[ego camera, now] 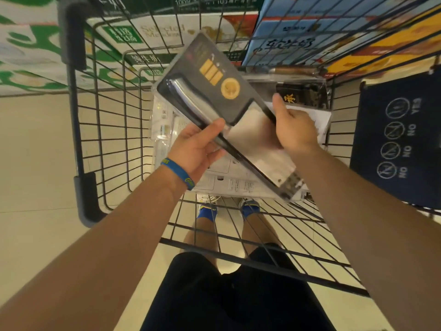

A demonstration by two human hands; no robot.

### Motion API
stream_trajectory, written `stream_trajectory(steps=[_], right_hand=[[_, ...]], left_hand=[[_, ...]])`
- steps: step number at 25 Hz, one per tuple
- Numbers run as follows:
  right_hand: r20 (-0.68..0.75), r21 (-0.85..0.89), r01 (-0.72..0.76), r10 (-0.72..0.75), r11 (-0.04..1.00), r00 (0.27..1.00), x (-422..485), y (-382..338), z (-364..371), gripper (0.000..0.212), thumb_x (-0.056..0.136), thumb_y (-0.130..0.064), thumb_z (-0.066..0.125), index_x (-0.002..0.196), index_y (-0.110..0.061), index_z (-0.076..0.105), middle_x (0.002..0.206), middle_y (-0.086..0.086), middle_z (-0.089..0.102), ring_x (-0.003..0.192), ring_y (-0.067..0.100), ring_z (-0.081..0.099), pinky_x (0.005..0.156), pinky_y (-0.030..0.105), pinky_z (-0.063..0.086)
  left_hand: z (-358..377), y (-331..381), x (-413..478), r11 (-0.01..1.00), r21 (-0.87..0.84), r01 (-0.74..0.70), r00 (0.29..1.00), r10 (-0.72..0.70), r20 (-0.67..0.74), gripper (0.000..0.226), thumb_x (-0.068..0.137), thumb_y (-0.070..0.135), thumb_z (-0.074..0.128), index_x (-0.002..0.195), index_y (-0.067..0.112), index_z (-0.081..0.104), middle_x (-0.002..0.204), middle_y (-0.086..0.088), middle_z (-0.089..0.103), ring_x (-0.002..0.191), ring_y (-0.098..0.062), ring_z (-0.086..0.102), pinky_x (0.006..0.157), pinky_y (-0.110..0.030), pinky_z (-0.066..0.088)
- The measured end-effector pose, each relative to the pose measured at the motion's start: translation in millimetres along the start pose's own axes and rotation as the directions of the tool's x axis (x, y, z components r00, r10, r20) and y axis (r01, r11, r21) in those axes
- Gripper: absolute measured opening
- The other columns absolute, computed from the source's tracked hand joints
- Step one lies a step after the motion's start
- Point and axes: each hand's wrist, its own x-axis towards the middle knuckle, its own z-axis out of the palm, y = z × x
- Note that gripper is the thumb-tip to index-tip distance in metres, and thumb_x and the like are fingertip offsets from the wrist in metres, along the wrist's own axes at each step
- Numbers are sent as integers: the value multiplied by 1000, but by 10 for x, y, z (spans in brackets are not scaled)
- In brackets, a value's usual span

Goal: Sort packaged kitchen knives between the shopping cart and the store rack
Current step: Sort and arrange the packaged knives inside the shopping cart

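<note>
So the packaged knife, a cleaver in a dark blister pack, is up in the air, tilted over the shopping cart. The left hand has its grip pinched on the lower edge, and the right hand clamps the opposite side. More packs lie in the basket underneath.

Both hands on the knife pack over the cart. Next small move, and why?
Probably lower the knife pack flat onto the other packs in the cart: left hand and right hand hold it tilted right above them, and no rack shows in view.
</note>
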Motion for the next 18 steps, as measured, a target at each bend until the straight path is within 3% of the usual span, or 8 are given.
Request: stream_trajectory(steps=[3,5,8,10,12,14,16,18], right_hand=[[-39,275,183,-179,944,983,-263,-162,-52,55,84,-80,47,78,-27,59,73,-15,58,67,-4,54,68,22,40],[-85,413,286,-276,865,957,-484,-297,-114,46,74,-74,61,77,-28,52,71,-16,56,62,-8,52,62,12,41],[-85,647,208,-202,734,976,-720,-501,-309,43,70,-59,79,79,-22,57,66,-14,62,62,-2,59,60,17,49],[-33,768,72,-73,637,997,-889,-612,-443,42,70,-54,84,84,-19,64,70,-12,69,71,5,66,70,26,56],[30,825,-70,80,561,996,-1044,-737,-566,48,69,-61,82,89,-21,67,82,-11,74,85,10,71,88,35,59],[99,875,-162,160,456,982,-1205,-860,-733,57,68,-72,77,96,-23,67,99,-7,76,99,16,71,98,41,56],[194,923,-236,161,305,968,-1351,-954,-927,64,66,-77,74,105,-26,67,111,-3,75,105,21,71,98,45,56],[245,949,-261,110,178,963,-1480,-1019,-1132,66,71,-76,73,115,-27,67,117,0,76,104,22,74,88,45,61]], left_hand=[[203,32,-141,999,5,-46,986,45,159,5,85,15,70,88,17,75,86,-1,76,81,-13,73,77,-26,57],[332,117,-237,987,-3,-160,969,158,192,14,90,12,64,102,13,71,96,-3,76,90,-14,71,82,-28,56],[426,381,-364,961,60,-271,946,255,199,22,92,16,62,113,16,66,109,-5,72,102,-18,67,91,-32,53],[455,523,-495,916,326,-233,970,195,144,29,88,24,71,116,18,65,103,1,70,93,-14,65,84,-27,52],[402,556,-657,754,636,-168,985,155,77,37,86,30,77,118,15,65,99,5,69,86,-12,65,75,-19,53],[303,581,-854,620,763,-182,980,177,89,18,86,29,77,100,21,69,96,8,73,89,-15,68,76,-21,55],[248,723,-1075,485,850,-208,965,241,99,15,84,36,77,84,30,63,93,10,75,90,-13,69,82,-29,54],[233,931,-1261,357,890,-283,930,329,164,20,83,42,76,81,31,59,84,19,71,82,-5,66,80,-32,54]])
